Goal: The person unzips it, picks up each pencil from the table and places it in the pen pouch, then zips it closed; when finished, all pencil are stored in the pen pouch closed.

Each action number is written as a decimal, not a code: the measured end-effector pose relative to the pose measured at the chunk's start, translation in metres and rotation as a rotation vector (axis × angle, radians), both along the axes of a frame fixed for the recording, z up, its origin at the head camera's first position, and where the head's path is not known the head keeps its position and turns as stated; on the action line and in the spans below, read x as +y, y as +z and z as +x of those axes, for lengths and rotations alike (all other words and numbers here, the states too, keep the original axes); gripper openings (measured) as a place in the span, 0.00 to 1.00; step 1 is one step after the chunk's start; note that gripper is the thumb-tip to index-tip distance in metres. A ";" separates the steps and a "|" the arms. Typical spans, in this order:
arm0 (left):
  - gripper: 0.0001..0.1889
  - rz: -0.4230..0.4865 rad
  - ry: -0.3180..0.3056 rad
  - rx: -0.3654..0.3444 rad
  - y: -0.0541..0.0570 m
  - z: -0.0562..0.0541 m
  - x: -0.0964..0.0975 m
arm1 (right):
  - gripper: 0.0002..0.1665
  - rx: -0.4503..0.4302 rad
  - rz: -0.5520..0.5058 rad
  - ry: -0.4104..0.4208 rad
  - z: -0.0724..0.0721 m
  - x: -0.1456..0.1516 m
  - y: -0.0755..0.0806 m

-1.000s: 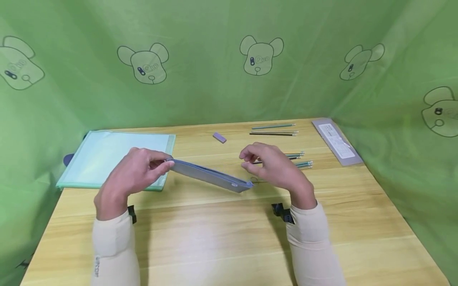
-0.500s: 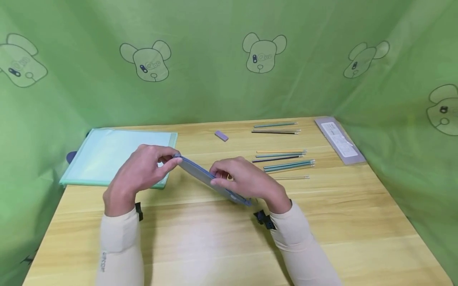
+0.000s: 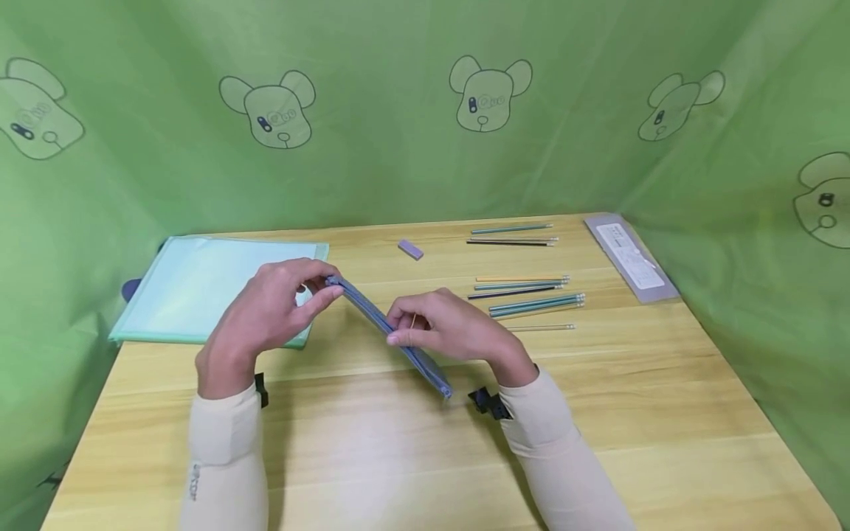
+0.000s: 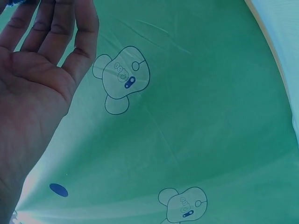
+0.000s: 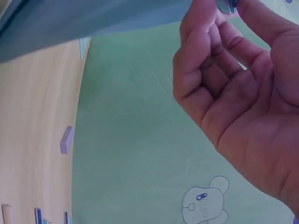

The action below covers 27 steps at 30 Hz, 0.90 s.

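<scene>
A green curtain (image 3: 372, 169) backs a wooden tabletop (image 3: 564, 457), a pale blue folder (image 3: 212, 287) lying at its left. Over the tabletop, a blue pouch (image 3: 428, 366) (nearly edge-on in the head view, its flat side plain in the right wrist view) hangs tilted: the left hand (image 3: 272, 310) pinches one end, the right hand (image 3: 451, 328) its edge. Beyond lie pencils (image 3: 536, 303) and a purple eraser (image 3: 410, 249).

Ten pencils (image 3: 536, 303) showing, three threes and a lone one, one purple block (image 3: 410, 249), one blue pouch (image 3: 426, 365), one pale folder (image 3: 219, 287), one grey packet (image 3: 631, 258), five bear faces (image 3: 482, 103) in the head view, one left hand (image 3: 275, 310), one right hand (image 3: 451, 324).
</scene>
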<state>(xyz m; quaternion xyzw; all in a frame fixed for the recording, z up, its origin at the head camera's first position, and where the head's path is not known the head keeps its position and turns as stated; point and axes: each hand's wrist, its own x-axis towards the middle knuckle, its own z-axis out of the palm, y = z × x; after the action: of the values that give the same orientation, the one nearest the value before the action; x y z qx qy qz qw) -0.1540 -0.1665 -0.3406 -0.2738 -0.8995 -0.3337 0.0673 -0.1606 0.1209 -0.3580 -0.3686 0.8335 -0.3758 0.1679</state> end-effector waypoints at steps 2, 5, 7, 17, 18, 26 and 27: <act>0.06 0.007 -0.006 0.006 0.000 0.000 0.001 | 0.05 -0.024 -0.020 0.010 -0.001 -0.001 -0.001; 0.06 0.020 -0.014 0.011 0.000 0.000 0.002 | 0.04 -0.037 -0.034 0.016 -0.003 -0.001 -0.004; 0.06 0.027 -0.016 0.014 -0.001 -0.001 0.002 | 0.04 -0.040 -0.036 0.011 -0.003 -0.003 -0.005; 0.38 0.056 0.014 -0.123 0.000 -0.001 0.018 | 0.05 -0.095 -0.199 -0.219 0.000 -0.017 -0.005; 0.42 0.058 0.003 -0.155 0.000 0.000 0.021 | 0.05 -0.104 -0.223 -0.250 0.000 -0.019 -0.006; 0.57 0.002 -0.066 -0.284 -0.002 0.003 0.042 | 0.03 -0.225 -0.381 -0.378 0.001 -0.030 -0.010; 0.57 -0.005 -0.072 -0.284 -0.003 0.003 0.043 | 0.04 -0.234 -0.388 -0.381 0.001 -0.031 -0.011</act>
<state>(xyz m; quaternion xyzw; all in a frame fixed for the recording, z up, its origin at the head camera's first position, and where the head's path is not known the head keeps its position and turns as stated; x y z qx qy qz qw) -0.1513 -0.1233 -0.3440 -0.2561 -0.8904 -0.3690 -0.0733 -0.1594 0.0899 -0.3686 -0.1850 0.7751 -0.5929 0.1158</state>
